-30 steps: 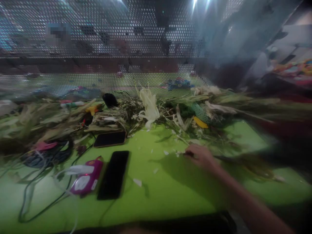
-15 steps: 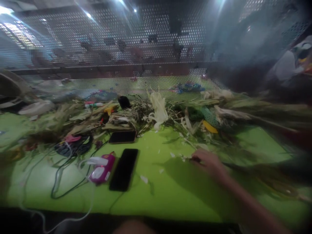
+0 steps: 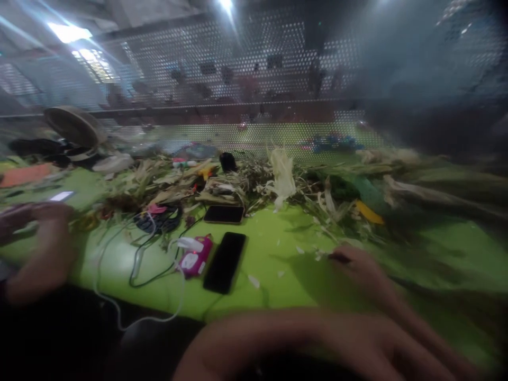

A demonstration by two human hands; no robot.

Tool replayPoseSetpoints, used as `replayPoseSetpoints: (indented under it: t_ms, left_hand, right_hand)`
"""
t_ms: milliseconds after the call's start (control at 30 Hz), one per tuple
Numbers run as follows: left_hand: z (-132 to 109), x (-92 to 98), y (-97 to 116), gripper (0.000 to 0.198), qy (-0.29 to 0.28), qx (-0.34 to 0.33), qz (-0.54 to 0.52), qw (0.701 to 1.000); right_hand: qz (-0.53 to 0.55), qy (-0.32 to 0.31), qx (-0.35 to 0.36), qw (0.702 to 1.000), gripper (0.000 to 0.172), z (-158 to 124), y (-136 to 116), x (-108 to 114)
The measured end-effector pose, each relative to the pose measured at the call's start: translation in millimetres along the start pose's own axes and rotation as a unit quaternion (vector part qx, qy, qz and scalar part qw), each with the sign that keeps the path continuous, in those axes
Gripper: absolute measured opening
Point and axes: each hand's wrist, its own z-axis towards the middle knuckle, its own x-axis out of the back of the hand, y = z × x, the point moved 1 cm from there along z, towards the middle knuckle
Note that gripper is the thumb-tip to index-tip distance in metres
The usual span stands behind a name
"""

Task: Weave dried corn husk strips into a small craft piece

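Observation:
My right hand point(image 3: 359, 267) is closed in a pinch low over the green tabletop point(image 3: 278, 288). From its fingertips sticks out a thin sprig with small pale bits point(image 3: 319, 255). White petal-like scraps point(image 3: 254, 281) lie to the left of it. My left forearm crosses the bottom of the view, and my left hand point(image 3: 369, 338) lies over or against my right forearm. Its fingers look stretched out toward the lower right, blurred, with their tips cut off by the frame.
Dried leaves and husks point(image 3: 159, 185) heap along the back, with a pale husk bundle point(image 3: 282, 177) upright. Two phones point(image 3: 225, 263) point(image 3: 224, 214), a pink device point(image 3: 194, 257) and cables lie left of middle. Another person's hand point(image 3: 51, 217) is at the left. Behind stands a perforated screen point(image 3: 246, 42).
My left arm has come into view, reaching across to my right forearm. The view has swung left, bringing another person's hand in. My right hand keeps its pinch near the same spot.

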Motion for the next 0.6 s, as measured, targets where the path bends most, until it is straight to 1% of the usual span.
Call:
replayPoseSetpoints:
  t_ms: [67,100,167,233,267,300,367,400,433,500,533,600]
  left_hand:
    - [6.8,19.1,-12.1,0.022,-0.094,0.022,-0.02,0.995]
    - [10.1,29.9,-18.7,0.026,-0.131,0.045,-0.021,0.99]
    - [14.3,49.7,-30.4,0.026,-0.164,0.07,-0.02,0.984]
    - [13.8,63.5,-37.9,0.027,-0.142,0.058,0.02,0.988]
    - [11.5,67.0,-40.0,0.027,-0.138,0.048,0.038,0.989]
    - [8.4,68.4,-41.0,0.027,-0.147,0.039,0.05,0.987]
    - [1.3,68.0,-40.9,0.028,-0.137,0.021,0.073,0.988]
    - [-1.9,66.8,-40.5,0.029,-0.136,0.014,0.079,0.988]
    - [-4.3,65.8,-40.2,0.029,-0.131,0.01,0.083,0.988]
    - [-6.8,64.7,-40.1,0.029,-0.121,0.001,0.081,0.989]
    - [-7.2,64.9,-40.3,0.029,-0.119,0.001,0.081,0.99]
    - [-7.6,66.9,-39.9,0.031,-0.098,0.001,0.085,0.992]
  right_hand:
    - [0.007,-0.02,-0.033,0.999,0.024,6.4,1.6,-1.0]
    - [0.005,-0.032,-0.042,0.999,0.024,11.0,0.7,-1.0]
    - [-0.012,-0.049,-0.04,0.998,0.022,24.4,-5.3,-0.8]
    - [-0.039,-0.057,-0.025,0.997,0.02,44.5,-16.4,-3.0]
    - [-0.05,-0.06,-0.017,0.997,0.019,57.2,-23.1,-6.1]
    - [-0.06,-0.063,-0.013,0.996,0.017,71.3,-29.8,-10.6]
    - [-0.064,-0.063,-0.007,0.996,0.013,101.3,-42.0,-23.3]
    - [-0.055,-0.046,-0.006,0.997,0.012,115.9,-46.4,-30.1]
    - [-0.041,-0.012,-0.01,0.999,0.013,129.1,-49.3,-35.7]
    - [-0.036,0.013,-0.014,0.999,0.023,148.8,-49.3,-42.6]
    - [-0.037,0.021,-0.016,0.999,0.026,154.3,-46.2,-42.1]
    - [-0.053,0.037,-0.026,0.998,0.027,156.8,-33.8,-32.6]
